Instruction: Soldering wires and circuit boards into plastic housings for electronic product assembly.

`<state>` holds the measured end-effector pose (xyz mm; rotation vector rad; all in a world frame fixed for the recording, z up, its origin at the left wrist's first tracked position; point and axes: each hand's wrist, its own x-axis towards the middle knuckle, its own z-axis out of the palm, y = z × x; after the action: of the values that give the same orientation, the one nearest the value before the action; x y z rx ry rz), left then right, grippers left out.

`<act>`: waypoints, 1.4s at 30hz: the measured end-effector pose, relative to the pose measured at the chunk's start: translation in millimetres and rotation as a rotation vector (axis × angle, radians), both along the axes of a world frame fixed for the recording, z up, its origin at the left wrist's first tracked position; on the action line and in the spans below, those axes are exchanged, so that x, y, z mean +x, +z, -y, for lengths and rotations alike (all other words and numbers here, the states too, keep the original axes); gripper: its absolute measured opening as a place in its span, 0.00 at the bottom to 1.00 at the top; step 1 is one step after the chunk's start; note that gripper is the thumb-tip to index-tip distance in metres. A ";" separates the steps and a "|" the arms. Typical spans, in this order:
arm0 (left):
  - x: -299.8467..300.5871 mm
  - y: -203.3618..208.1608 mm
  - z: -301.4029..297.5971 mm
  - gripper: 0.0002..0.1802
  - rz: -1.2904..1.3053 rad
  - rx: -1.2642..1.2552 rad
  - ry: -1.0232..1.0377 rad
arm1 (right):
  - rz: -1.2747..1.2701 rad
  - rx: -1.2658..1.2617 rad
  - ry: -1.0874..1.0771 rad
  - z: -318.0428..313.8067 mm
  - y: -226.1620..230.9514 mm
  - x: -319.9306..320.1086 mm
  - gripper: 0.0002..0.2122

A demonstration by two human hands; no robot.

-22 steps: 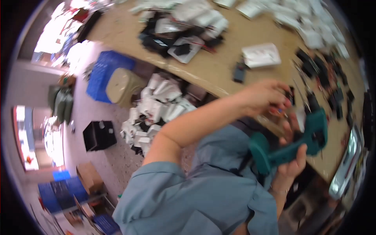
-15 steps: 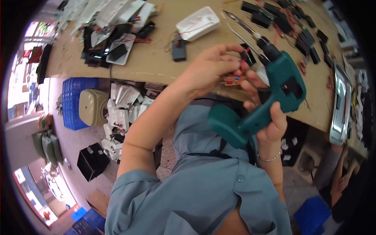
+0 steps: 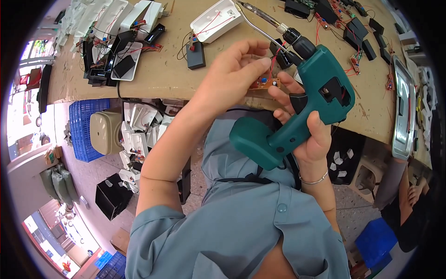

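In my right hand is a green soldering gun, its handle resting between thumb and palm with the fingers curled loosely by the black trigger. Its metal tip and thin bent feed tube point up and away over the table. My left hand has thumb and fingers pinched together on a red wire. Just below them, at the table's near edge, is a small circuit board with blue and white parts. A black box lies partly hidden behind the feed tube.
On the table lie a white casing, a black box with wires and a heap of casings at the left. Black parts and wired boards cover the far right, beside a metal tray. Another person's hand shows at right.
The view has shifted slightly, so the table things appear further left and a little higher. Both hands keep their holds, with the soldering gun at much the same tilt.
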<state>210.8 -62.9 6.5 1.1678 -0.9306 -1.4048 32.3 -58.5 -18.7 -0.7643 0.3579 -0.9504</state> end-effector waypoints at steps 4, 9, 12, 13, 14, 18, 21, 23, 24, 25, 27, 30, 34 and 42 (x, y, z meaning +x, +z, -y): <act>3.7 7.9 -7.2 0.13 0.803 -0.159 0.008 | -0.031 -0.012 0.019 2.6 2.1 0.6 0.32; 4.6 8.1 4.1 0.12 0.816 -0.163 -0.044 | -0.012 -0.009 0.004 1.8 0.3 -1.1 0.32; 9.0 12.9 9.8 0.14 0.793 -0.254 -0.148 | -0.004 0.064 0.011 -0.9 9.9 -1.1 0.30; 8.0 24.1 8.9 0.13 0.721 -0.096 -0.194 | 0.018 0.105 0.047 0.4 7.5 -1.9 0.29; 9.5 27.7 9.6 0.12 0.837 -0.079 -0.224 | 0.039 0.144 0.085 1.4 4.3 -2.5 0.28; 11.9 19.8 11.4 0.08 0.660 0.015 -0.270 | 0.127 0.140 0.034 -1.8 -1.7 5.1 0.26; 10.4 15.6 17.0 0.06 0.472 0.170 -0.229 | 0.151 0.132 0.028 0.1 -1.3 2.6 0.26; 7.3 20.3 19.0 0.05 0.420 0.189 -0.220 | 0.153 0.125 0.028 1.6 0.2 2.5 0.25; 6.4 22.2 18.5 0.04 0.369 0.220 -0.199 | 0.162 0.111 0.018 2.2 0.6 2.3 0.25; 7.5 21.4 16.8 0.04 0.375 0.221 -0.196 | 0.173 0.098 0.009 2.6 0.8 3.2 0.25; 12.3 13.3 9.7 0.04 0.379 0.064 -0.096 | 0.185 0.094 0.010 3.2 0.9 4.3 0.25; 10.0 0.9 2.2 0.03 0.706 -0.412 0.040 | 0.190 0.130 0.006 1.2 -0.1 4.8 0.26; 4.1 0.6 10.6 0.03 0.726 -0.391 0.006 | 0.127 0.071 -0.040 6.4 1.5 0.9 0.30; 20.0 12.4 8.9 0.02 0.849 -0.515 0.084 | 0.060 -0.011 -0.032 9.2 2.3 3.1 0.30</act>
<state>230.8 -71.8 18.9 1.3733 -1.6805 -0.4951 35.4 -67.7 -16.4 -0.7400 0.3136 -1.0040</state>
